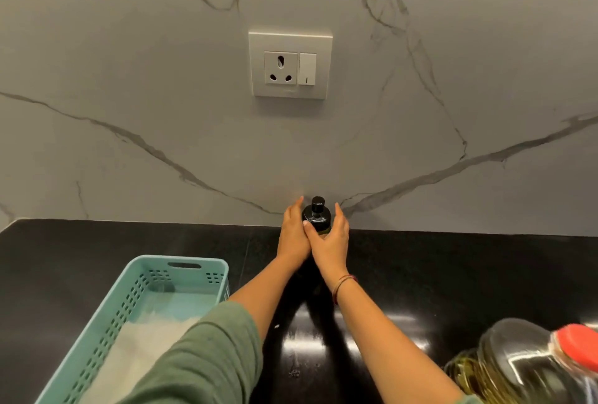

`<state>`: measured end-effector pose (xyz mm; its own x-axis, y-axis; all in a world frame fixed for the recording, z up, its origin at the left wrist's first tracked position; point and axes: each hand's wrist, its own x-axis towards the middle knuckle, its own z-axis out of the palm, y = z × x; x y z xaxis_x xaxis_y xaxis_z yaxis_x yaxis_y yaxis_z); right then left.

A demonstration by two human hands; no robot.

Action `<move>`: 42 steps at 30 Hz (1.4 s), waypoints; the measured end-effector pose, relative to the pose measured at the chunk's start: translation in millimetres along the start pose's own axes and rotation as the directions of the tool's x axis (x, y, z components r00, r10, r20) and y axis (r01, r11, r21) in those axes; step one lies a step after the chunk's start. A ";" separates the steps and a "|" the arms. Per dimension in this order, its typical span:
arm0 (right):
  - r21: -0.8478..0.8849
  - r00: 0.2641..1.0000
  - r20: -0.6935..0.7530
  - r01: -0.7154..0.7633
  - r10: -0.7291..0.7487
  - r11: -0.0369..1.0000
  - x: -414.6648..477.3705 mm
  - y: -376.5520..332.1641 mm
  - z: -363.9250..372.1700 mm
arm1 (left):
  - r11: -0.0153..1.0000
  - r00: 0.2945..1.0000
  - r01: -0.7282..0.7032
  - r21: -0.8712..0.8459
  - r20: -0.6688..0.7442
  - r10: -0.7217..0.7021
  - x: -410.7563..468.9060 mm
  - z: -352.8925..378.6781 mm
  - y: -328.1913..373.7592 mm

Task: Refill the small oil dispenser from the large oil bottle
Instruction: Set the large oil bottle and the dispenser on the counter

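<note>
The small oil dispenser (318, 213), dark with a black pump top, stands upright at the back of the black counter, against the marble wall. My left hand (293, 237) lies flat against its left side with straight fingers pointing up. My right hand (335, 242) holds its right side, the thumb wrapped across the front of the bottle. The hands overlap below the dispenser and hide its lower part. The large oil bottle (517, 368), clear with a red cap (579, 350) and yellow oil inside, stands at the bottom right, near me and blurred.
A teal perforated plastic basket (194, 266) with a white cloth or paper inside sits at the lower left of the counter (453, 274). A wall socket with a switch (290, 65) is set in the marble backsplash above the dispenser.
</note>
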<state>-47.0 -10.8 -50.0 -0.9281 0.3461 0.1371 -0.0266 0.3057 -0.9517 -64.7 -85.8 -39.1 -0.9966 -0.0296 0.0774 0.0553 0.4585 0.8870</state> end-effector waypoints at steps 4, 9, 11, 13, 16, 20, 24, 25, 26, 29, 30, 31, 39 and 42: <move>0.000 0.999 0.032 0.004 -0.004 1.000 9.6 1.9 6.6 | 0.999 1.000 0.004 -0.053 -0.003 -0.004 2.5 2.9 -4.8; 0.061 0.998 0.065 0.015 -0.019 0.998 0.1 -0.5 0.9 | 0.998 1.000 0.000 -0.060 -0.014 0.000 -12.3 -3.1 -4.2; 0.069 0.996 0.089 0.019 -0.025 0.997 -10.5 -1.4 -4.5 | 0.999 1.000 -0.010 -0.053 0.000 0.010 -24.0 -6.3 -5.4; 0.071 0.994 0.108 0.022 -0.029 0.997 -22.1 -1.1 -9.2 | 0.999 1.000 -0.020 -0.041 0.000 0.020 -36.0 -8.7 -7.2; 0.054 0.991 0.126 0.034 -0.040 0.998 -42.4 -2.2 -18.1 | 0.999 1.000 -0.019 -0.044 0.000 0.019 -57.7 -12.7 -7.3; 0.028 0.988 0.149 0.041 -0.045 0.999 -68.3 -3.2 -30.8 | 0.999 1.000 -0.021 -0.035 0.014 0.022 -85.6 -16.7 -6.3; 0.030 0.983 0.177 0.037 -0.042 0.999 -94.2 -4.2 -46.3 | 1.000 0.999 -0.022 -0.022 0.039 0.023 -114.1 -20.0 -5.4; 0.028 0.982 0.186 0.035 -0.040 0.999 -101.3 -4.6 -50.9 | 1.000 0.999 -0.023 -0.018 0.046 0.024 -121.9 -20.5 -5.8; 0.026 0.980 0.193 0.036 -0.040 0.999 -108.8 -4.7 -55.5 | 1.000 0.998 -0.025 -0.018 0.050 0.026 -130.6 -20.9 -6.1; 0.022 0.975 0.216 0.052 -0.056 0.998 -130.2 -4.8 -68.9 | 0.999 0.998 -0.034 -0.033 0.055 0.036 -155.0 -22.8 -5.9; 0.024 0.972 0.227 0.055 -0.060 0.998 -137.6 -4.9 -73.6 | 0.999 0.998 -0.039 -0.034 0.055 0.040 -163.7 -23.5 -5.5; 0.026 0.969 0.238 0.058 -0.062 0.998 -145.2 -4.8 -78.5 | 0.999 0.998 -0.042 -0.034 0.053 0.044 -172.6 -24.0 -5.1; -0.010 0.956 0.284 0.084 -0.078 0.996 -190.9 -1.4 -110.4 | 0.998 0.998 -0.056 -0.035 0.039 0.058 -230.0 -22.6 -0.6; -0.010 0.950 0.303 0.077 -0.070 0.997 -199.0 -0.5 -118.5 | 0.997 0.996 -0.063 -0.046 0.059 0.066 -243.1 -22.4 2.0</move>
<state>181.7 25.3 -44.3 -0.9928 0.0385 0.1134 -0.0937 0.3406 -0.9355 179.1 -97.6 -45.9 -0.9926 0.0534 0.1086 0.1210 0.4183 0.9002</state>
